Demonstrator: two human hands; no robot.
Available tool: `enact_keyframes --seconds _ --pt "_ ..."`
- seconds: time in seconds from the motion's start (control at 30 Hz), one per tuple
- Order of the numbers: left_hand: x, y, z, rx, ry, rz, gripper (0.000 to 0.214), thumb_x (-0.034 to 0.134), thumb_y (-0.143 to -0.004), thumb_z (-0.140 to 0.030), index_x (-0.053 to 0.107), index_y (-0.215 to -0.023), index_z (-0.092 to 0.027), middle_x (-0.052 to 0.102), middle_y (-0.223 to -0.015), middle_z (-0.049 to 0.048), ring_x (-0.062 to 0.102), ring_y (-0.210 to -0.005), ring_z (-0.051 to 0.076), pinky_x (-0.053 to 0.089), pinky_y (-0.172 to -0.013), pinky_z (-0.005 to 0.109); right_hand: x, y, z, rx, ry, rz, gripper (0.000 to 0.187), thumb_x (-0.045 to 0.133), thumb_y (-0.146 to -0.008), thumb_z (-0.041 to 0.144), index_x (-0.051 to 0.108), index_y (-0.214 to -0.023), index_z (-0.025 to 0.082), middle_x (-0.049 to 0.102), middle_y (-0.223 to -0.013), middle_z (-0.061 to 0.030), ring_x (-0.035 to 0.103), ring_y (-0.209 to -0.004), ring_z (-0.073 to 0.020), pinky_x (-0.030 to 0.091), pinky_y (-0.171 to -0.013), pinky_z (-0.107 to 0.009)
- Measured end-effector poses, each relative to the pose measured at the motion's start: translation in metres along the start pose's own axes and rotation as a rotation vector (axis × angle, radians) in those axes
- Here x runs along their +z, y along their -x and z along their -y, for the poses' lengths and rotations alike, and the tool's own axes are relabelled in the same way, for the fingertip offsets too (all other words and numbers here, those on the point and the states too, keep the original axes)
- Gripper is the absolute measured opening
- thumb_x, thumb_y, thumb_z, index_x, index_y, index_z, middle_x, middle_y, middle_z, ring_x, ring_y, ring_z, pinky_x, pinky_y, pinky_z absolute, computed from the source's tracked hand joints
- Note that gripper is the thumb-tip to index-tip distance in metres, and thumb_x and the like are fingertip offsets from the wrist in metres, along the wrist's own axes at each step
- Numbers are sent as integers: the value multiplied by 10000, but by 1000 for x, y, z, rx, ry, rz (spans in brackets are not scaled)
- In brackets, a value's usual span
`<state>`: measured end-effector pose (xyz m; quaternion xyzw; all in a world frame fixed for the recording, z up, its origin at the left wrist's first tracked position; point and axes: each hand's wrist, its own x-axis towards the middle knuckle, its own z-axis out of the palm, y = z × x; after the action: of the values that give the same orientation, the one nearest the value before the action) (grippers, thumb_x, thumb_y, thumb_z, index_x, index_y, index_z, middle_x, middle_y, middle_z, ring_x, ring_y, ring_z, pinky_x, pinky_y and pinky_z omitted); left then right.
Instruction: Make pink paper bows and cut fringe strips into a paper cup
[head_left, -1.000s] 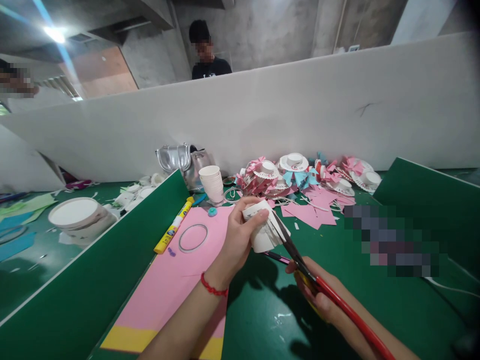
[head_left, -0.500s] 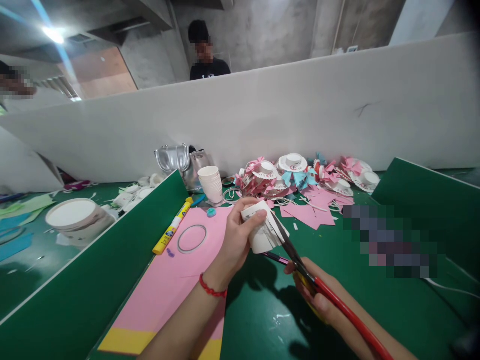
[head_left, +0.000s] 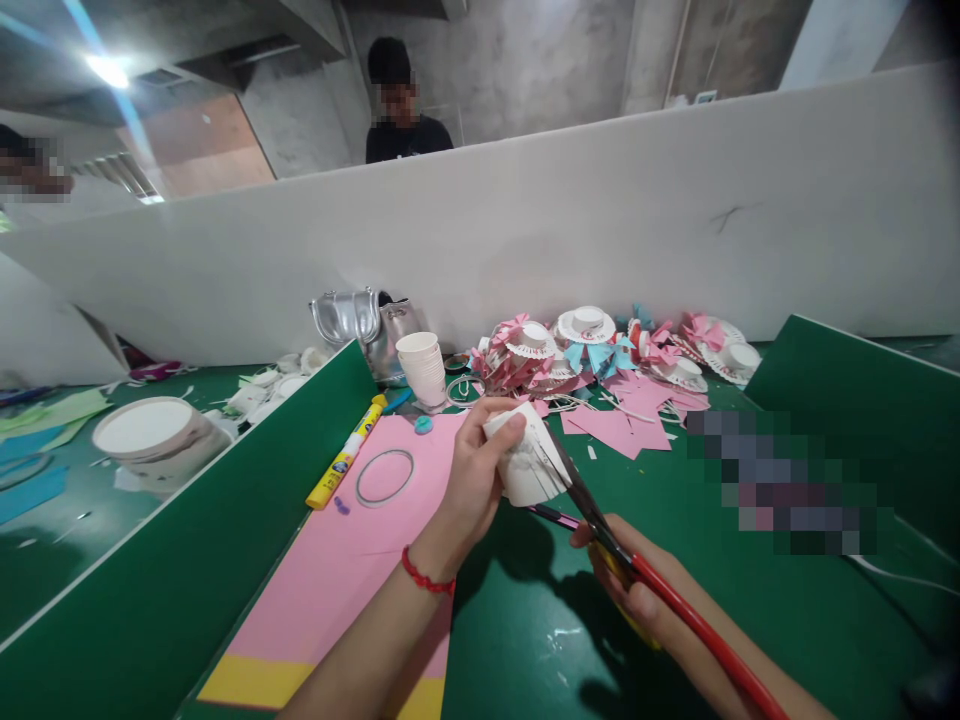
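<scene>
Well apart from divider edges [head_left: 187, 498], the left hand [head_left: 480, 465] holds a slit cup [head_left: 528, 474], right hand [head_left: 649, 606] scissors [head_left: 604, 532].

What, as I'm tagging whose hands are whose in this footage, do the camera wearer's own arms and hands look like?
The left hand and right hand are both ungloved, with no ring visible. The forearms show no sleeves. A red bracelet, seemingly braided cord, circles the left wrist; none is visible on the right.
</scene>
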<state>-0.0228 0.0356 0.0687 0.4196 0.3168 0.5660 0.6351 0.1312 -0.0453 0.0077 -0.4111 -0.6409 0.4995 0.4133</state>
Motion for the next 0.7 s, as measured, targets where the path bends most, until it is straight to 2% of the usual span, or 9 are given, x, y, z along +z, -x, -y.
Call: enact_keyframes --seconds 0.17,0.37,0.7 --pt "-1 -1 0 -4 22 5 122 640 -689 -216 567 -788 -217 565 -740 -29 528 -659 96 403 -596 193 0 -1 0 26 -41 48 665 289 -678 781 465 -962 205 319 -474 84 271 -395 -98 211 -388 -226" --pt "-1 -2 1 -9 49 2 111 635 -688 -202 569 -777 -215 567 -726 -31 522 -643 86 397 -588 183 0 0 2 40 -64 44 654 296 -682 778 461 -953 206 323 -469 83 289 -388 -95 226 -381 -216" --pt "-2 -2 1 7 50 22 102 626 -696 -194 570 -779 -215 565 -732 -30 525 -648 87 405 -593 187 1 2 -1 43 -58 15 630 302 -719 746 461 -991 200 264 -471 97 235 -397 -96 177 -405 -231"
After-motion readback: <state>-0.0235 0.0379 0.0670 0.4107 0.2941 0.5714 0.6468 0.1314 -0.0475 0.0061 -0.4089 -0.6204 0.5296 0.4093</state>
